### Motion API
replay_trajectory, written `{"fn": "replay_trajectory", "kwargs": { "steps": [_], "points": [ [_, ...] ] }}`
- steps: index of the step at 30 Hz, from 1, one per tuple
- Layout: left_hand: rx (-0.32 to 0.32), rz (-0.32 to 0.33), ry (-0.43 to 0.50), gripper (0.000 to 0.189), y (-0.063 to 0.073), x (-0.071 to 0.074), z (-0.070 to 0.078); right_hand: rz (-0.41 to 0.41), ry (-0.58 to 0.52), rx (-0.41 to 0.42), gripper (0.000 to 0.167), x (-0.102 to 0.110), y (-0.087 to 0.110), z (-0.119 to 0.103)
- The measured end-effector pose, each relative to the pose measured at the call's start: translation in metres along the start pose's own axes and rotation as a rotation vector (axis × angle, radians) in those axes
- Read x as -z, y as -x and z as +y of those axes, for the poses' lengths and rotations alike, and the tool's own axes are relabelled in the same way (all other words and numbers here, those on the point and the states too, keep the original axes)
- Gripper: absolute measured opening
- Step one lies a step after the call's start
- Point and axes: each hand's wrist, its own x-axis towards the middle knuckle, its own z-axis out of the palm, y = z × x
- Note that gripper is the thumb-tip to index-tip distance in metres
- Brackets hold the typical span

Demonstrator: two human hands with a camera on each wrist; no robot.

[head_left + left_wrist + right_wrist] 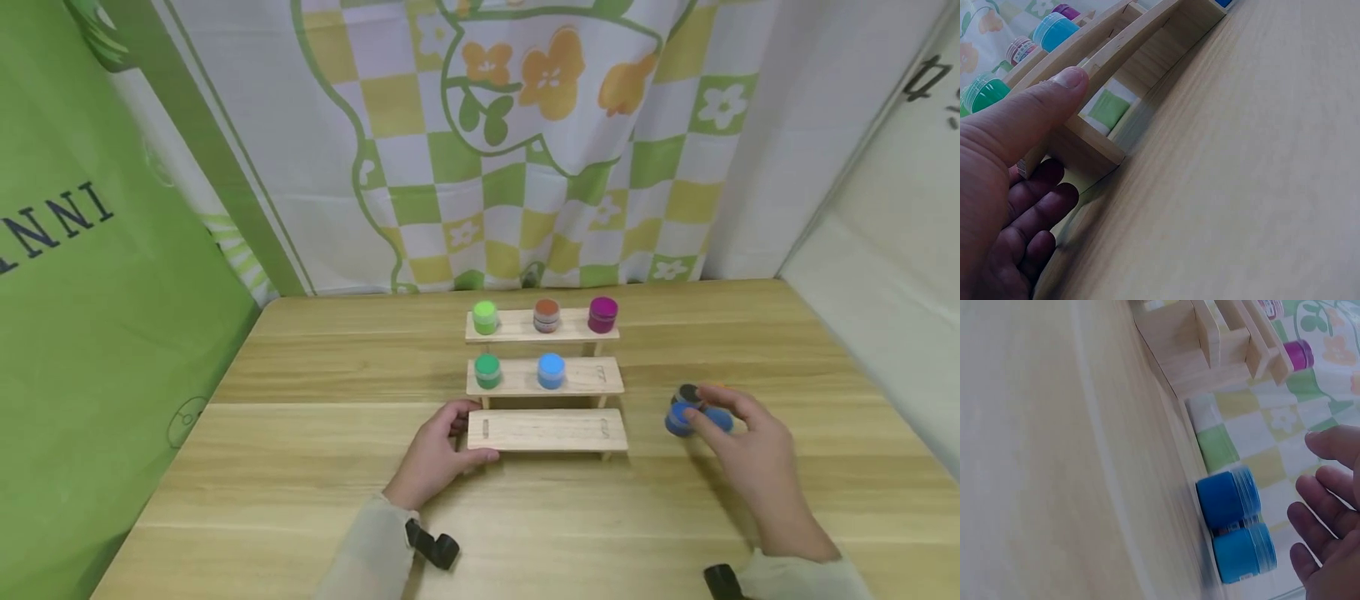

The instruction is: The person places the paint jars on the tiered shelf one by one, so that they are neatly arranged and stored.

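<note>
A three-tier wooden stand (546,429) stands on the table. At its left end, my left hand (435,450) grips the lowest step, thumb (1054,94) along the front edge and fingers curled beneath. On the top step are a light green jar (485,317), a brown jar (547,316) and a purple jar (602,315). The middle step bears a green jar (487,372) and a light blue jar (551,372). My right hand (757,446) hovers by a dark blue jar (1219,500) and a lighter blue jar (1244,553), fingers apart from both in the right wrist view.
A black-topped jar (686,394) stands behind the dark blue one, with a bit of orange (723,386) partly hidden by the right hand. A checked, flowered curtain (525,208) hangs behind the wooden table (337,375). Green cloth (112,292) borders the left side.
</note>
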Motion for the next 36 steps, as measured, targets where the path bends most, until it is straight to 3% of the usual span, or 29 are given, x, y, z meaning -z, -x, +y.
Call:
{"fn": "replay_trajectory", "kwargs": {
  "steps": [19, 31, 36],
  "points": [
    [-0.002, -0.004, 0.004, 0.067, 0.001, -0.001, 0.0, -0.047, 0.196, -0.034, 0.066, 0.018, -0.007, 0.021],
    [0.007, -0.004, -0.008, 0.067, 0.0, -0.001, 0.001, -0.216, 0.249, -0.081, 0.074, 0.035, -0.012, 0.043],
    [0.007, 0.001, -0.018, 0.067, -0.001, -0.001, 0.001, -0.233, 0.245, -0.081, 0.076, 0.033, -0.013, 0.045]
  ]
}}
